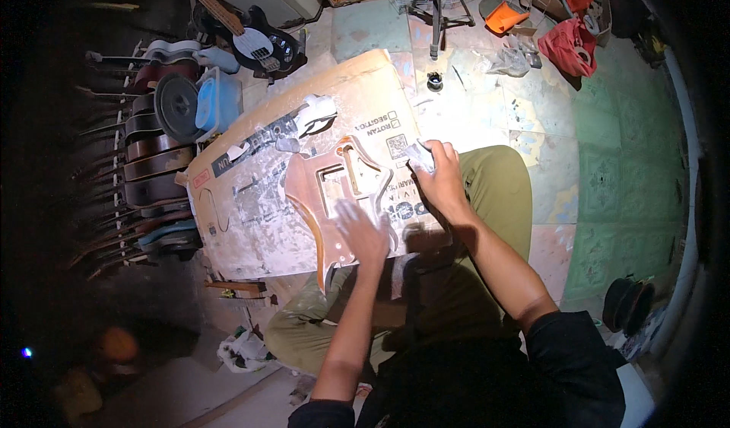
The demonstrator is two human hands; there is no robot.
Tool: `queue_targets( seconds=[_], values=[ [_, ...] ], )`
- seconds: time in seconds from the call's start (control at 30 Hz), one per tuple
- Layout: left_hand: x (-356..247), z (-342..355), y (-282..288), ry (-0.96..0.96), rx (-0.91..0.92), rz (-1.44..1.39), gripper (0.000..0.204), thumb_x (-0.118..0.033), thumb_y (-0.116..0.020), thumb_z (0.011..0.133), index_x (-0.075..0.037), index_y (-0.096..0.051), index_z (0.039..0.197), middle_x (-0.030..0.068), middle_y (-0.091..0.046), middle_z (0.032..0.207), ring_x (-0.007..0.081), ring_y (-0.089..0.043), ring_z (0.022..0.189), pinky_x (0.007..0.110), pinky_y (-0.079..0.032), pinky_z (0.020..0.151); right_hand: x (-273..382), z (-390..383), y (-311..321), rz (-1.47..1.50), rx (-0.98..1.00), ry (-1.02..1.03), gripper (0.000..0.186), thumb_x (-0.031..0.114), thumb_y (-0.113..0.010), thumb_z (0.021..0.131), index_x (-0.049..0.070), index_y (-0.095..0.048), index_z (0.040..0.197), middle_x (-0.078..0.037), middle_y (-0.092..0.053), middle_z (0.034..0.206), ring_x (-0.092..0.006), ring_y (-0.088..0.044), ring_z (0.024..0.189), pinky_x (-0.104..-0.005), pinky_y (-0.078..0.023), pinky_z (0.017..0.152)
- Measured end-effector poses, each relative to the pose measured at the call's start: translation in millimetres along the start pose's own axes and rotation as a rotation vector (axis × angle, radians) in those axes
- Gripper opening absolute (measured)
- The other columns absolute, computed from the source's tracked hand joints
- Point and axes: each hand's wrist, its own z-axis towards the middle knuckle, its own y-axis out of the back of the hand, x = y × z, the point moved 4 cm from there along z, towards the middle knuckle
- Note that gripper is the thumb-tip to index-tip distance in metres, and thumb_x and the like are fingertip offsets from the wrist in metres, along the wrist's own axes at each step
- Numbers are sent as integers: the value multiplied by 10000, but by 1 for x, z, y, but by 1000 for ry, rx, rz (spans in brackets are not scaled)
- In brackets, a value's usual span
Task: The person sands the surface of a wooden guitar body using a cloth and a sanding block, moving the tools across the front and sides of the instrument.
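Observation:
An unfinished electric guitar body (306,187) with brown wood, cut-out cavities and two horns lies on a dusty cardboard sheet (262,234) in front of me. My left hand (359,229) is over the lower part of the body, blurred by motion, its fingers stretched out and nothing seen in them. Whether the palm touches the wood I cannot tell. To the right of the body, my right hand (442,178) pinches a folded, pale grey piece of sandpaper (420,157) above the cardboard edge. White dust covers much of the cardboard.
A small grey block (287,145) and a crumpled white rag (315,112) lie on the cardboard. Several guitars (156,150) stand racked at left, near a blue container (219,102). A black guitar (266,47), a tripod (436,17) and a red bag (569,47) stand farther off.

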Motion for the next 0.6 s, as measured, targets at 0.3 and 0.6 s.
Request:
queue_targets(
  seconds=[0.3,0.6],
  values=[
    [-114,39,-21,-266,227,-23,820,-461,-560,961,82,-336,1532,275,-194,1657,393,-153,1553,552,-85,1255,-4,8,3,276,-108,-77,423,25,-718,827,16,-555,1218,-215,-599,1124,-398,-588,1092,-430,-473,953],
    [-55,6,-6,-247,8,-82,751,-380,-582,967,73,-355,1521,252,-228,1654,391,-192,1542,561,-145,1244,-13,21,3,320,-183,-85,446,12,-728,818,-5,-550,1227,-227,-603,1175,-385,-602,1117,-411,-475,975]
  ],
)
